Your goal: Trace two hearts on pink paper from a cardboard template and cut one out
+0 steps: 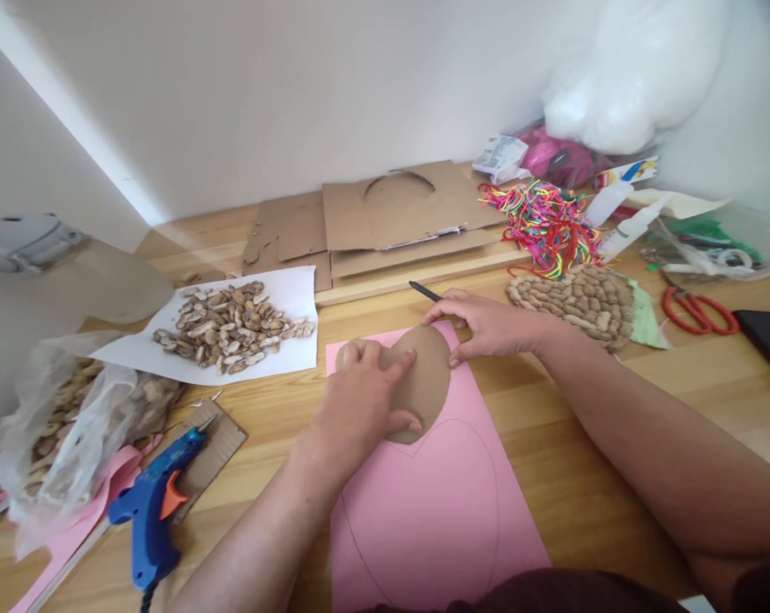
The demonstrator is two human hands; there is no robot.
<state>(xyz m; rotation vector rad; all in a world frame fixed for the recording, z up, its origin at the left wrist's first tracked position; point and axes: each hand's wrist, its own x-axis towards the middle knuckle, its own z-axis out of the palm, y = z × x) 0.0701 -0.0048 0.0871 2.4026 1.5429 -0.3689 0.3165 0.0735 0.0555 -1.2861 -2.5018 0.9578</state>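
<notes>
A brown cardboard heart [431, 383] lies on a pink sheet of paper [423, 511]. My left hand [363, 396] holds it down, fingers on its left lobe and thumb near its lower point. At the upper right edge, the thumb and index finger of my right hand [480, 328] grip the heart. A dark pen [424, 291] sticks out past the right hand's fingers; whether they hold it I cannot tell. Below the cardboard, a pencilled heart outline [497, 485] shows on the pink paper, partly cut off by my dark clothing.
A blue glue gun [152, 511] rests at left near a bag of peanuts [59, 417]. Peanut shells [232, 323] cover white paper. Behind are cardboard pieces [404, 204]. At right lie colourful strings [544, 221], a shell-covered heart [577, 302] and red-handled scissors [698, 313].
</notes>
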